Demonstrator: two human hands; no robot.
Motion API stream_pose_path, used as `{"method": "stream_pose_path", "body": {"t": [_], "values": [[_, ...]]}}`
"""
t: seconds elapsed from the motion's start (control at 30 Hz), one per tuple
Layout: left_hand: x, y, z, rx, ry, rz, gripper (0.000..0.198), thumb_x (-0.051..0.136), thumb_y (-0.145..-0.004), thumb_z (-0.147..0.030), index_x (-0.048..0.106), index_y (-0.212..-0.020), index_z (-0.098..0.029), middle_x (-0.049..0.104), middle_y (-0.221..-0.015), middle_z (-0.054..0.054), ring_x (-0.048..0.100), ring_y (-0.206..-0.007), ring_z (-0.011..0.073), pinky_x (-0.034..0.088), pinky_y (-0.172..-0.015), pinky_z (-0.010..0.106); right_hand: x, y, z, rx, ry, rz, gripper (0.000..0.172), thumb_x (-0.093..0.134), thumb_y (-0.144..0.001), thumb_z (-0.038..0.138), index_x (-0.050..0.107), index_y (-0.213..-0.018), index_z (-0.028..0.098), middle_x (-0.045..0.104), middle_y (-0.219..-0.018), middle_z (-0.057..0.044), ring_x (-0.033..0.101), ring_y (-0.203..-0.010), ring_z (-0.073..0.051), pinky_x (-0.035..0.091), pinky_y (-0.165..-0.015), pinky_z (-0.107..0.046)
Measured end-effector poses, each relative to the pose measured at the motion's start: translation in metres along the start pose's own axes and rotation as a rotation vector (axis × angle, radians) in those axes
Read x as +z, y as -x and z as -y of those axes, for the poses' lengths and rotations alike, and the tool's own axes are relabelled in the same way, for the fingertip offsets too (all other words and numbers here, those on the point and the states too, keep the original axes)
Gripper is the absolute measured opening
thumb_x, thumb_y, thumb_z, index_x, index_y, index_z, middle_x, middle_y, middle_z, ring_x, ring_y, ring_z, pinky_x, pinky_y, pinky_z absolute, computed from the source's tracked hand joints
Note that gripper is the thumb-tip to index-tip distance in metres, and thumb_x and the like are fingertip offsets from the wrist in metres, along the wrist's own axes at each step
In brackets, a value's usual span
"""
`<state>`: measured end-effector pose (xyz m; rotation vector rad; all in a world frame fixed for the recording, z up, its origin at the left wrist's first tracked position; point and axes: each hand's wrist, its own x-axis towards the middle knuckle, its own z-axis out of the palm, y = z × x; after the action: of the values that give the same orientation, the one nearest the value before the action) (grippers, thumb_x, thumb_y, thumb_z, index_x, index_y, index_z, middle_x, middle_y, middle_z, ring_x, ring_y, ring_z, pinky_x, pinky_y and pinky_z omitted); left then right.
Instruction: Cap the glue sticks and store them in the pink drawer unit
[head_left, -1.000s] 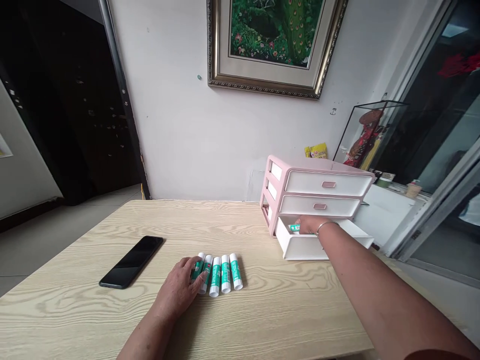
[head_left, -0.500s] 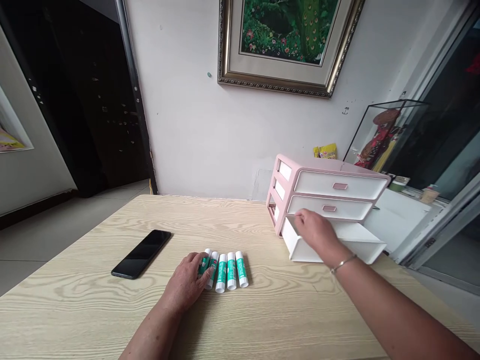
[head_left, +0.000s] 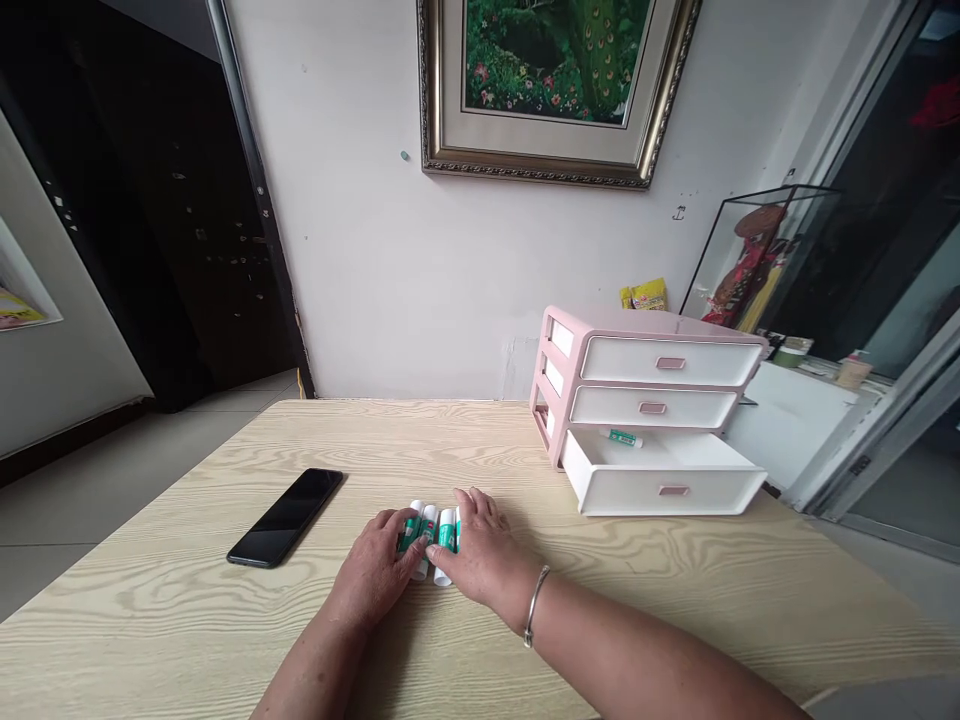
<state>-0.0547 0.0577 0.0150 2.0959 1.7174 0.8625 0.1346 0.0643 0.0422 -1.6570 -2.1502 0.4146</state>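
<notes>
Head view: the left hand [head_left: 367, 572] and right hand [head_left: 480, 555] meet on the row of glue sticks [head_left: 433, 530] left of the pink drawer unit [head_left: 570, 400], their fingers [head_left: 469, 505] closed around them, keeping them bunched. Another glue stick [head_left: 625, 438] lies inside that unit's open bottom drawer [head_left: 660, 492].

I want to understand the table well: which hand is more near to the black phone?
Left. The left hand lies against the glue sticks, just right of the black phone. The right hand is farther right of the phone, on the sticks' other side.
</notes>
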Motion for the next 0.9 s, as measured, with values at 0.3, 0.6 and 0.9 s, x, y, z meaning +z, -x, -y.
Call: {"method": "stream_pose_path", "body": {"t": [0.3,0.6,0.9], "values": [[-0.008,0.002,-0.011,0.003,-0.004,-0.008,0.044,0.05,-0.09,-0.046,0.063,-0.122,-0.019,0.065,-0.117,0.012,0.062,-0.108,0.0261,0.047,-0.096,0.039,-0.017,-0.003,-0.033,-0.095,0.205,0.087,0.051,0.065,-0.068,0.03,0.059,-0.117,0.022,0.06,-0.116,-0.011,0.054,-0.111,-0.029,0.041,-0.094,-0.04],[-0.009,0.003,-0.01,-0.026,-0.023,0.038,0.049,0.046,-0.09,-0.049,0.061,-0.125,-0.018,0.064,-0.12,0.013,0.06,-0.11,0.028,0.046,-0.098,0.043,-0.049,0.002,-0.016,-0.044,0.414,0.236,0.042,0.065,-0.074,0.019,0.064,-0.116,0.016,0.059,-0.118,-0.016,0.055,-0.11,-0.033,0.049,-0.086,-0.044],[-0.005,-0.002,0.0,0.015,-0.038,0.021,0.046,0.048,-0.089,-0.051,0.064,-0.121,-0.021,0.068,-0.118,0.011,0.062,-0.11,0.0276,0.048,-0.096,0.041,-0.039,-0.011,-0.044,-0.089,0.45,0.222,0.048,0.074,-0.062,0.016,0.062,-0.108,0.015,0.063,-0.107,-0.014,0.065,-0.093,-0.03,0.051,-0.072,-0.036]]}}
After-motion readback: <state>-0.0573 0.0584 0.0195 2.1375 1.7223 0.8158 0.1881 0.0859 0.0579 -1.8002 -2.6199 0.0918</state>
